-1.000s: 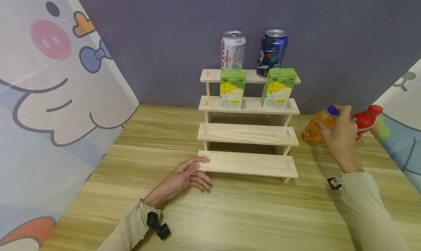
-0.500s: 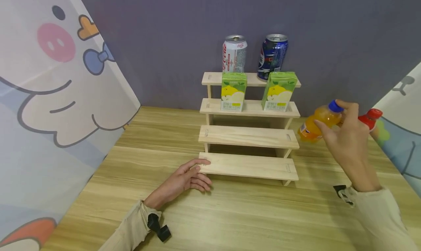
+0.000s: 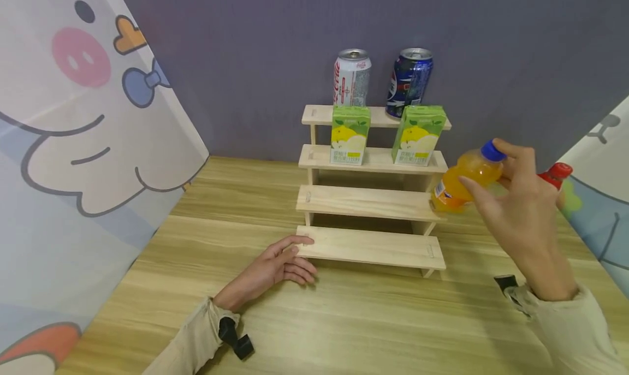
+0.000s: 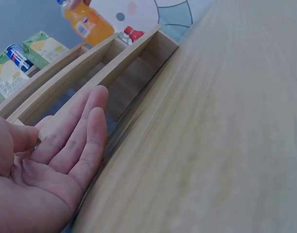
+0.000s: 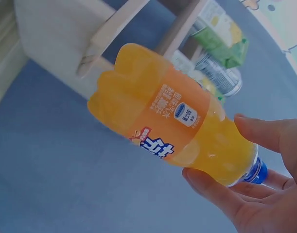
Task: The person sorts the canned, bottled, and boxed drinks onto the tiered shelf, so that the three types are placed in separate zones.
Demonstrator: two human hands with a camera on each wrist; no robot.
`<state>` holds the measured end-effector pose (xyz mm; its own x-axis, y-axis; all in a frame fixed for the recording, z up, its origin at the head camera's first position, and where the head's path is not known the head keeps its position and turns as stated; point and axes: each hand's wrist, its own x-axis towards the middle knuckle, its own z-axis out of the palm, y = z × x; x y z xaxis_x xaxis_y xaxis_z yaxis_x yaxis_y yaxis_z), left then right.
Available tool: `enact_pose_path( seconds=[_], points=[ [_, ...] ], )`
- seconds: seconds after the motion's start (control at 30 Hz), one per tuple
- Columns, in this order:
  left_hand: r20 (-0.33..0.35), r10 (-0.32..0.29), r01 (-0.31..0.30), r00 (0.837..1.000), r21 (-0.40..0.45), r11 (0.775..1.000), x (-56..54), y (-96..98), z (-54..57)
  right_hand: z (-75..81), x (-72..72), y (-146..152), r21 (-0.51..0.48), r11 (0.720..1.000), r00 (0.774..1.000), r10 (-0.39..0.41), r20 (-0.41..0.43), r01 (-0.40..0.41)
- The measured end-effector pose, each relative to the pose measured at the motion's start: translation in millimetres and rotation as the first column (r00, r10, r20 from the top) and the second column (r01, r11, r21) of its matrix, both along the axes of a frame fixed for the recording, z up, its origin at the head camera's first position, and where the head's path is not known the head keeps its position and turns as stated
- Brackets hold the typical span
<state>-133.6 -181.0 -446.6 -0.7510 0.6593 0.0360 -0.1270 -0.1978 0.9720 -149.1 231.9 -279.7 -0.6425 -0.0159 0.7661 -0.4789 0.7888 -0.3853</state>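
Note:
My right hand point(image 3: 523, 216) grips an orange soda bottle point(image 3: 469, 176) near its blue cap. The bottle is tilted, its base toward the stand's right end; the label shows in the right wrist view. At the left end of the stepped wooden stand point(image 3: 371, 245), my left hand point(image 3: 272, 266) pinches the corner of the lowest step, index finger on top, thumb at the edge. The other fingers extend in front of it. Two green juice boxes point(image 3: 350, 137) stand on the third step up. Behind them a white cola can point(image 3: 352, 80) and a dark blue can point(image 3: 410, 83) occupy the top step.
A red-capped bottle point(image 3: 557, 173) stands beyond my right hand, mostly hidden by it. Behind the stand rises a dark grey wall point(image 3: 255, 80), with cartoon-printed panels point(image 3: 83, 146) at both sides. Wood-grain tabletop point(image 3: 344, 326) stretches in front.
My right hand has lifted the orange soda bottle and carried it left, away from the red-capped bottle, up to the stand's right end. The left hand stays at the lowest step.

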Motion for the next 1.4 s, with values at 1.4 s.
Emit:
enact_pose_path(
  seconds=[1.4],
  points=[
    [0.016,-0.012,0.011,1.000,0.027,1.000,2.6,3.3,2.1,6.9,-36.9,-147,0.098,0.912,0.917,0.398,0.031,-0.399]
  ],
)
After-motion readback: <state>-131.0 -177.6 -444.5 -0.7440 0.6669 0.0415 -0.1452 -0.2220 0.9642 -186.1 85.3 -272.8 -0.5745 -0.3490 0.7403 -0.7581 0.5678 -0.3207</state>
